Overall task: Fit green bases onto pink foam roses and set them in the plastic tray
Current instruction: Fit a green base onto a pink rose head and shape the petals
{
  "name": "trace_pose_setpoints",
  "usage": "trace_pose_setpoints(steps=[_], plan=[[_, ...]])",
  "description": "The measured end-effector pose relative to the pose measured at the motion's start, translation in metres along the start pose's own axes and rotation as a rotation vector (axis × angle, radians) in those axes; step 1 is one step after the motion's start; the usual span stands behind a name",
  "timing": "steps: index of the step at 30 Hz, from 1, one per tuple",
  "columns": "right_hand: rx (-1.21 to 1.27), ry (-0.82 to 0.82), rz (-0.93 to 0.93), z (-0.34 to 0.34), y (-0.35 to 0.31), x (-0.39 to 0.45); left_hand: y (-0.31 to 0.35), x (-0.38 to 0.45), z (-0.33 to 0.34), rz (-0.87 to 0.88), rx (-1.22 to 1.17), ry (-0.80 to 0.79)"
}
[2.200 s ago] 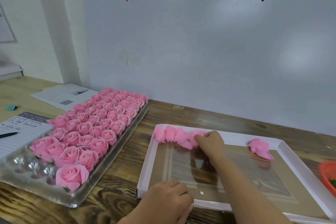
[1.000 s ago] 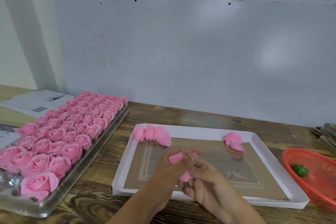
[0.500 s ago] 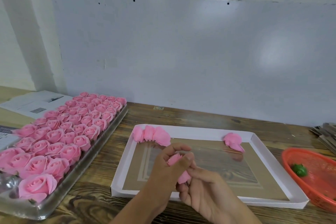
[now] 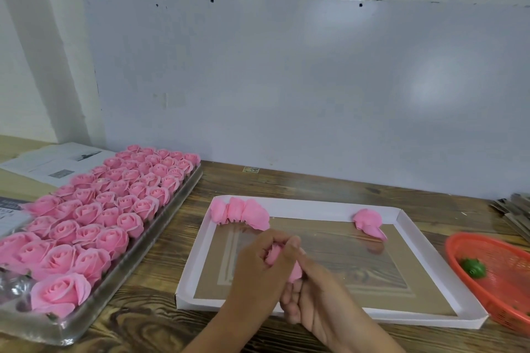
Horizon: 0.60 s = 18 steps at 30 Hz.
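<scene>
Both hands meet over the near edge of the white box lid. My left hand curls its fingers and thumb round a pink foam rose. My right hand holds the same rose from below and the right. A short row of loose roses lies in the lid's far left corner, and one more loose rose at its far right. The clear plastic tray at the left holds several rows of roses. One green base lies in the red basket.
Papers lie behind the tray at the far left. A stack of flat grey pieces sits at the right edge. A white board leans on the wall behind the wooden table.
My right hand took a rose from the row in the lid and drew it toward me. Both hands now hold it together, shifting it slightly over the last half second.
</scene>
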State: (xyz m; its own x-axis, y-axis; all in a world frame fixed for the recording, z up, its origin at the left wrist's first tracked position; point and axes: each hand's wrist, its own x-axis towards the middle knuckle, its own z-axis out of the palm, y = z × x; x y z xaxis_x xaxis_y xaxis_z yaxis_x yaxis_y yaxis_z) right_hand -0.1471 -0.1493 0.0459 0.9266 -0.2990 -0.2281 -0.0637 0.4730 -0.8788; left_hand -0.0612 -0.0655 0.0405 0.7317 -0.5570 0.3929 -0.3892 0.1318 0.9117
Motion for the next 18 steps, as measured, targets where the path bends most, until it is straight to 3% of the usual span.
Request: trace_pose_setpoints(steps=[4,7,14,18], plan=[[-0.163,0.05,-0.021,0.004,0.002,0.0,-0.004,-0.002,0.001,0.082,0.176,0.09],[-0.307,0.17,-0.109,0.001,0.004,-0.001,-0.005,0.001,0.0,0.014,0.199,0.131],[-0.635,0.246,-0.379,-0.001,0.006,-0.006,-0.011,0.008,-0.001,-0.138,0.106,0.156],[-0.6,0.207,-0.379,-0.003,0.007,-0.008,-0.01,0.005,-0.001,-0.101,0.135,0.155]])
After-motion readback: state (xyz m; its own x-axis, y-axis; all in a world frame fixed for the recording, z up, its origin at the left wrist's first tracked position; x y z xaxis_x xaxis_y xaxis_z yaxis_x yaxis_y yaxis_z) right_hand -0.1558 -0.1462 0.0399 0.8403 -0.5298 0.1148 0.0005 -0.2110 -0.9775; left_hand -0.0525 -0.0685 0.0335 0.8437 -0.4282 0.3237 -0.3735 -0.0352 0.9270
